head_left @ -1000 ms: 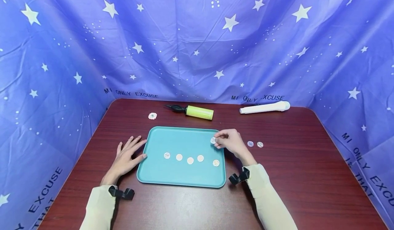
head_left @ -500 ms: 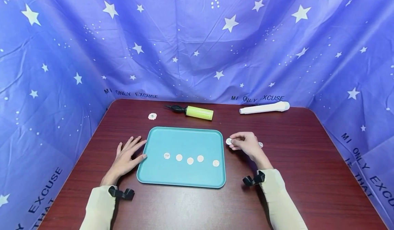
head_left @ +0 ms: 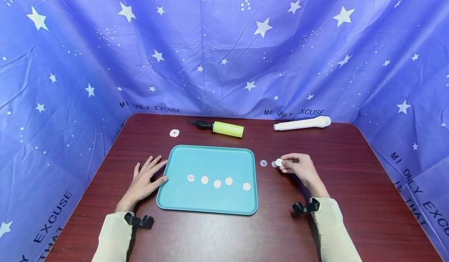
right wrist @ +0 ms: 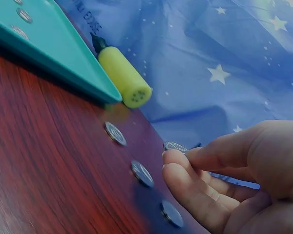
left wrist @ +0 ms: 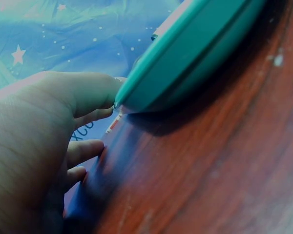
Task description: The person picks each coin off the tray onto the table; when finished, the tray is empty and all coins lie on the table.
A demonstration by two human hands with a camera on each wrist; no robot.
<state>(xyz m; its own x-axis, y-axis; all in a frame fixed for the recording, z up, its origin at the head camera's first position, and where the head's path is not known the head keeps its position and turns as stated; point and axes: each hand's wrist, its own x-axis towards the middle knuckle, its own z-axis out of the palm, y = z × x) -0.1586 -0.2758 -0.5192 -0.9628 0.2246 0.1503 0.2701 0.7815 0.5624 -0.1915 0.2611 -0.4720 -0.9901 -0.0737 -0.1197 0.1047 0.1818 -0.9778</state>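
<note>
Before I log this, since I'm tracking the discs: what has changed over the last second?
The right hand moved right, from over the tray to the table, still pinching a disc. Two discs now show where it was. The left hand, tray, pump and five tray discs stayed.

On my feeds, the table (head_left: 350, 176) showed a dark reddish-brown wood grain, rounded far corners and a bright patch of glare towards the near side. I had a teal tray (head_left: 207, 156) lying flat across its middle. Beyond the tray's far rim, well short of touching it, a yellow-green pump (head_left: 227, 129) lay on its side, black nozzle pointing left. Left of that sat a pale scalloped piece (head_left: 174, 133). Near the far right edge I saw a white club-shaped wand (head_left: 302, 123), thicker end to the right. Through the right wrist camera I counted three small discs (right wrist: 142, 174) lying apart in a row, leading away from the tray's corner.
</note>
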